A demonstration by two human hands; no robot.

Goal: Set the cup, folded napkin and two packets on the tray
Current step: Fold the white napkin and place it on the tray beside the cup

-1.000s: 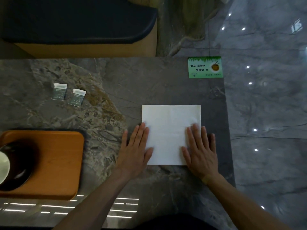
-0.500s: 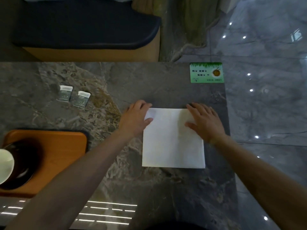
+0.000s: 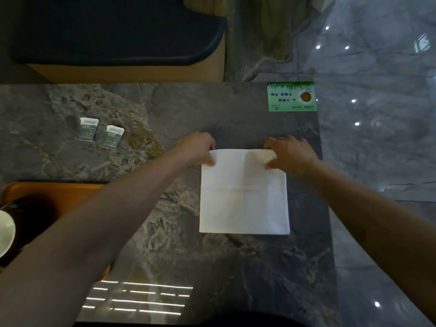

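Observation:
A white square napkin (image 3: 244,194) lies flat on the dark marble table, right of centre. My left hand (image 3: 197,148) pinches its far left corner and my right hand (image 3: 289,153) pinches its far right corner; the far edge is lifted and curling toward me. Two small grey-white packets (image 3: 87,129) (image 3: 111,137) lie side by side at the left, apart from my hands. An orange tray (image 3: 70,197) sits at the near left, partly under my left forearm. On it stands a dark saucer with a pale cup (image 3: 6,232), cut off by the frame edge.
A green card (image 3: 291,96) lies at the table's far right corner. The table's right edge (image 3: 324,185) drops to a glossy tiled floor. A dark cushioned bench (image 3: 118,31) stands beyond the far edge.
Both hands moved from the napkin's near edge to its far corners and closed on them. The far edge now lifts off the table.

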